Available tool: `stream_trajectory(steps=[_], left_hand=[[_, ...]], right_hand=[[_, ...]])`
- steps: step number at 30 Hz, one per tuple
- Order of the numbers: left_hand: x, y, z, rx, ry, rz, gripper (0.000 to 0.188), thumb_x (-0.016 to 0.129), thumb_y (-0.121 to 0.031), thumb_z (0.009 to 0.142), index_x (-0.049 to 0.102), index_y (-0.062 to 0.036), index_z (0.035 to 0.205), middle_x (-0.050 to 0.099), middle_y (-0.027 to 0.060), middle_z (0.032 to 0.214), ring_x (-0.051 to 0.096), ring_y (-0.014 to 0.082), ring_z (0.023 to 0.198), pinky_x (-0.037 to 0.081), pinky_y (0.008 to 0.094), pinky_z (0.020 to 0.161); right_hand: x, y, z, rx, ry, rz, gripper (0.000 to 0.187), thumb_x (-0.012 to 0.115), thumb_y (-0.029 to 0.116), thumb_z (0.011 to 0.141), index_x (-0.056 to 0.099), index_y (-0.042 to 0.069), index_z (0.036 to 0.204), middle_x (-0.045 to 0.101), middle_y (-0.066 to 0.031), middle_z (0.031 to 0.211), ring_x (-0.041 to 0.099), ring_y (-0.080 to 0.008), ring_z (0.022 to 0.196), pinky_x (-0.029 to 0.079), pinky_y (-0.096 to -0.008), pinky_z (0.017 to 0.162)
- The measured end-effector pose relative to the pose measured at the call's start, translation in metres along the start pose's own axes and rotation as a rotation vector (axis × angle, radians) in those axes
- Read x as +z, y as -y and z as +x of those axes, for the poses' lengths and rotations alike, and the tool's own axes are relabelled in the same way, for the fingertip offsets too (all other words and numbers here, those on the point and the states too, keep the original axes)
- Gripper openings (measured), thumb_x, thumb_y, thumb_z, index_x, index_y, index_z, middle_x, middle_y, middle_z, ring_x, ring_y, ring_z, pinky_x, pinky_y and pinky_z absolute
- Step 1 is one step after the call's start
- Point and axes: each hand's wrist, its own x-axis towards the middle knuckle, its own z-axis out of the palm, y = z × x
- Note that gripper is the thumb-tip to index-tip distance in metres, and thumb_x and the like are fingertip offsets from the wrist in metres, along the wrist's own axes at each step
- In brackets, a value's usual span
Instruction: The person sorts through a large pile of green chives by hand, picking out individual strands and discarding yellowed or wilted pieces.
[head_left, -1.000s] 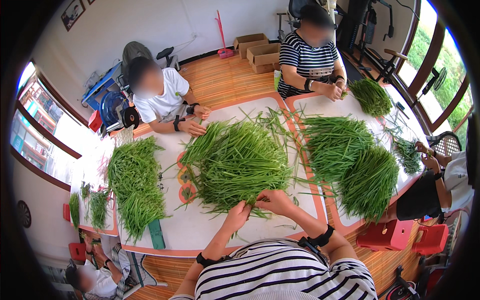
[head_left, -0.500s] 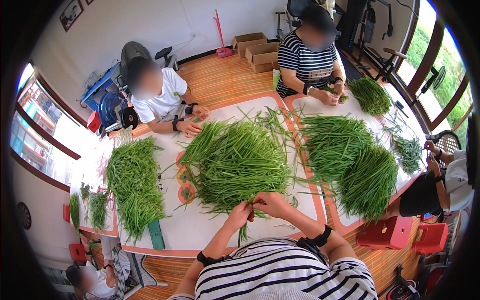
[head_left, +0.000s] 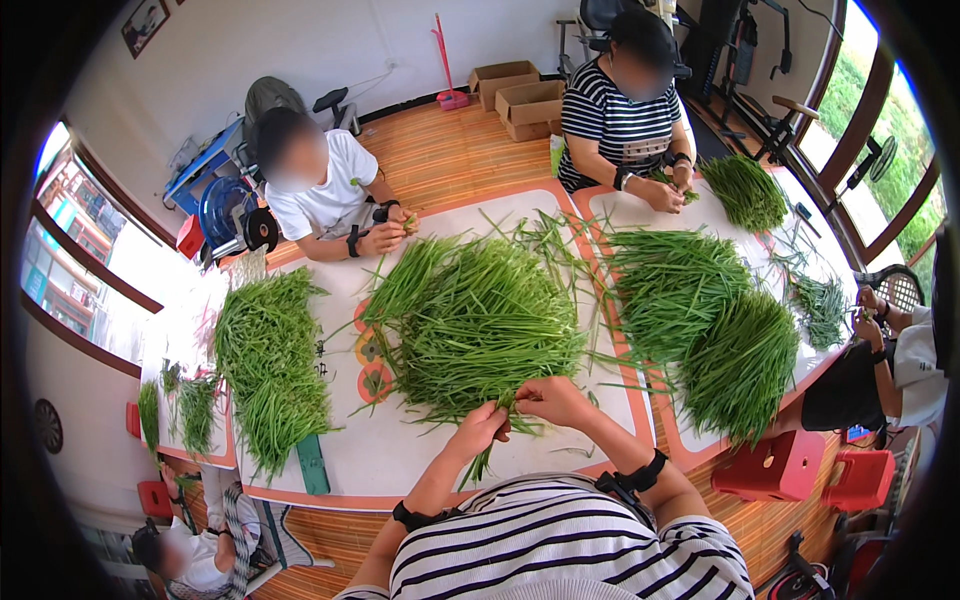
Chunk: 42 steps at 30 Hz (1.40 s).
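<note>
Near the table's front edge, my left hand [head_left: 484,428] is closed round a small bunch of long green stalks [head_left: 479,466], whose ends hang below the fist toward me. Just to its right, my right hand [head_left: 552,400] pinches at the upper part of the same bunch, the fingers pressed together. What exactly lies between the right fingertips is too small to make out beyond green stems. Directly beyond both hands lies a large heap of green stalks [head_left: 490,320], touching or nearly touching my fingers.
Left of the heap lies another pile of greens [head_left: 270,370], with a dark green block [head_left: 312,465] by it. More piles [head_left: 740,365] cover the right-hand table. A person in white [head_left: 320,190] and one in stripes [head_left: 625,120] work across from me. Red stools [head_left: 770,465] stand at right.
My right hand has shifted slightly right and up from the left hand. The person in white has brought both hands together. The whole view has shifted a little.
</note>
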Motion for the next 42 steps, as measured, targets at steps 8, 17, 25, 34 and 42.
stream_trajectory(steps=[8,17,25,34,42], left_hand=[[0.000,0.002,0.002,0.006,-0.035,0.073,0.020,0.041,-0.019,0.093,0.050,-0.0006,0.089,0.054,0.0042,0.074,0.052,0.0120,0.060,0.047,0.0256,0.058],[0.001,0.003,0.001,0.065,-0.017,0.188,0.020,0.041,-0.018,0.092,0.051,-0.0018,0.087,0.052,0.0022,0.069,0.050,0.0114,0.055,0.043,0.0251,0.053],[0.000,0.000,-0.005,-0.020,-0.035,0.158,0.025,0.040,-0.023,0.092,0.053,-0.0011,0.095,0.048,0.0000,0.069,0.048,0.0091,0.056,0.041,0.0236,0.053],[0.000,0.018,0.001,0.030,-0.054,0.167,0.023,0.042,-0.022,0.092,0.051,-0.0016,0.089,0.053,0.0028,0.069,0.049,0.0104,0.053,0.040,0.0252,0.049],[-0.001,0.010,-0.010,0.012,-0.044,0.080,0.024,0.042,-0.023,0.092,0.053,-0.0021,0.097,0.051,0.0006,0.071,0.047,0.0081,0.056,0.041,0.0229,0.052]], right_hand=[[-0.003,0.011,-0.004,0.114,0.082,0.182,0.035,0.067,0.021,0.075,0.060,0.001,0.103,0.065,-0.0071,0.071,0.056,-0.0100,0.059,0.045,-0.0248,0.055],[0.008,0.016,0.000,0.055,0.040,0.036,0.039,0.063,0.025,0.080,0.055,0.004,0.112,0.065,-0.0102,0.070,0.062,-0.0190,0.060,0.047,-0.0290,0.055],[-0.074,0.193,-0.046,-0.595,-0.200,-0.460,0.027,0.058,0.009,0.075,0.058,0.004,0.102,0.062,-0.0081,0.079,0.060,-0.0241,0.072,0.048,-0.0327,0.063],[-0.068,0.291,-0.111,-1.158,-0.557,-0.717,0.025,0.064,0.016,0.070,0.063,0.020,0.095,0.058,-0.0036,0.073,0.058,-0.0168,0.067,0.047,-0.0245,0.048],[-0.052,0.281,-0.087,-1.174,-0.435,-0.958,0.021,0.064,0.015,0.074,0.062,0.023,0.094,0.057,-0.0047,0.068,0.059,-0.0167,0.064,0.043,-0.0224,0.045]])
